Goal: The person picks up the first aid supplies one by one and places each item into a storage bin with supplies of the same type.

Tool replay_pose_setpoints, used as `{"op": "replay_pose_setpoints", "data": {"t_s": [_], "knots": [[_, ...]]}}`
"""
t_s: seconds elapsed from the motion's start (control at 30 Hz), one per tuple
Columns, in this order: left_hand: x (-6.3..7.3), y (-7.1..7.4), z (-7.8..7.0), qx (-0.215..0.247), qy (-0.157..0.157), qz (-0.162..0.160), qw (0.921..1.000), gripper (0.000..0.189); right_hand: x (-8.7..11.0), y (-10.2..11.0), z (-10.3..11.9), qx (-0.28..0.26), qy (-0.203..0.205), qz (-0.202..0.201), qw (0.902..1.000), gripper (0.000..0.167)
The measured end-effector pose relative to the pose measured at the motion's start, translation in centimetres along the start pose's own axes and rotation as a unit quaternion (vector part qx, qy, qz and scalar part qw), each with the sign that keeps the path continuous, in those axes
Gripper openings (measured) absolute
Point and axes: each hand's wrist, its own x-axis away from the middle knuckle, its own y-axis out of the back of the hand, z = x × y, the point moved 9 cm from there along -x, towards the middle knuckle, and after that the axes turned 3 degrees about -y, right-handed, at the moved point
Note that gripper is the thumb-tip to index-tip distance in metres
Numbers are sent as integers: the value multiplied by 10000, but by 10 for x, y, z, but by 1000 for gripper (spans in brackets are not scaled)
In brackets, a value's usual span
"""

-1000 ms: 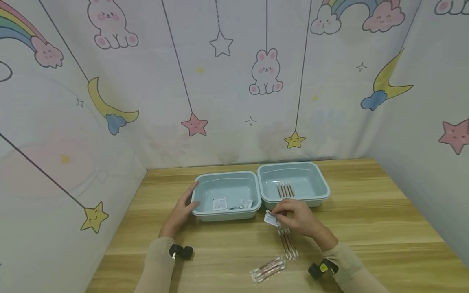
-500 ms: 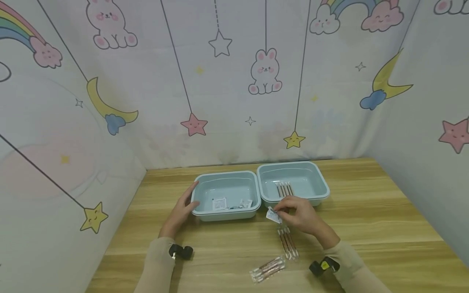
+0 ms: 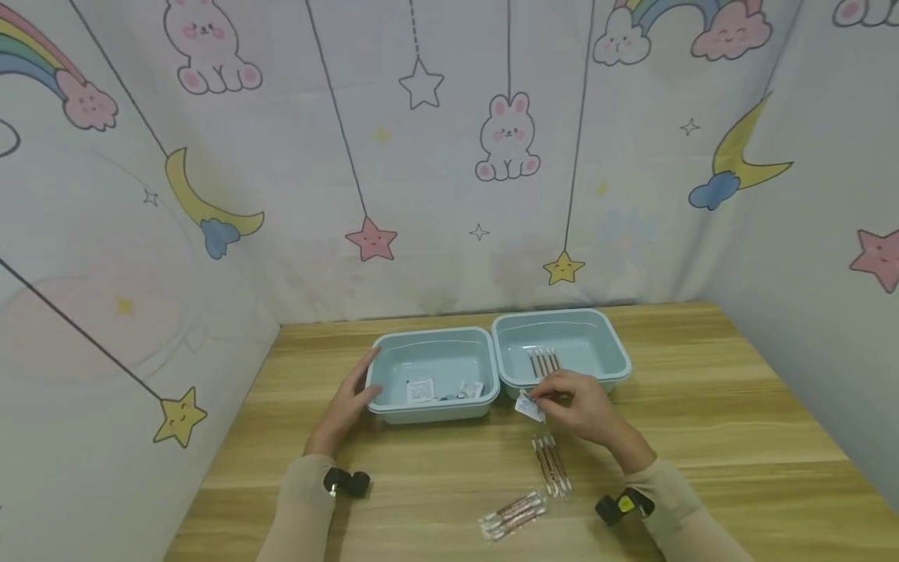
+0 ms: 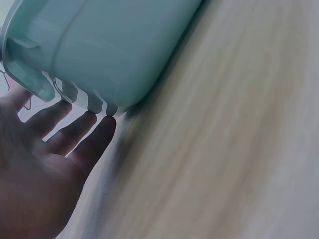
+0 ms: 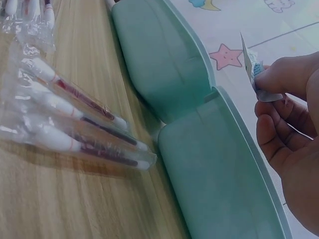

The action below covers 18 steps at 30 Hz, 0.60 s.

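My left hand (image 3: 344, 402) rests on the left end of the left blue plastic basin (image 3: 438, 361), thumb at the rim. In the left wrist view its extended fingers (image 4: 94, 142) touch the outer wall. Between thumb and fingertips, my right hand (image 3: 581, 407) pinches a small white printed sachet (image 3: 528, 407), held by the front of the right blue basin (image 3: 593, 343). The right wrist view shows this sachet (image 5: 253, 69) nearly edge-on. Similar sachets (image 3: 420, 391) lie in the left basin. Several brown-stemmed cotton swabs (image 3: 545, 361) lie in a row in the right basin.
Two clear-wrapped packs of brown-stemmed swabs lie on the wooden table (image 3: 407, 492): one pack (image 3: 552, 468) below my right hand, another pack (image 3: 514, 515) nearer the front. The basins stand side by side. A patterned curtain (image 3: 435, 289) hangs behind the table.
My right hand has moved slightly up and right with the sachet, closer to the right basin's front wall. My left hand stays at the left basin.
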Motion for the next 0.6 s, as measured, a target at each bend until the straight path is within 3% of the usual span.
{"op": "replay_pose_setpoints", "data": {"t_s": [0.17,0.6], "knots": [[6,0,-19,-67,-9,77,9999,67,0,3,-1,29,-86,-20,10000,23],[8,0,-24,4,-45,104,9999,68,-2,-3,-4,-55,-205,107,9997,24]]}}
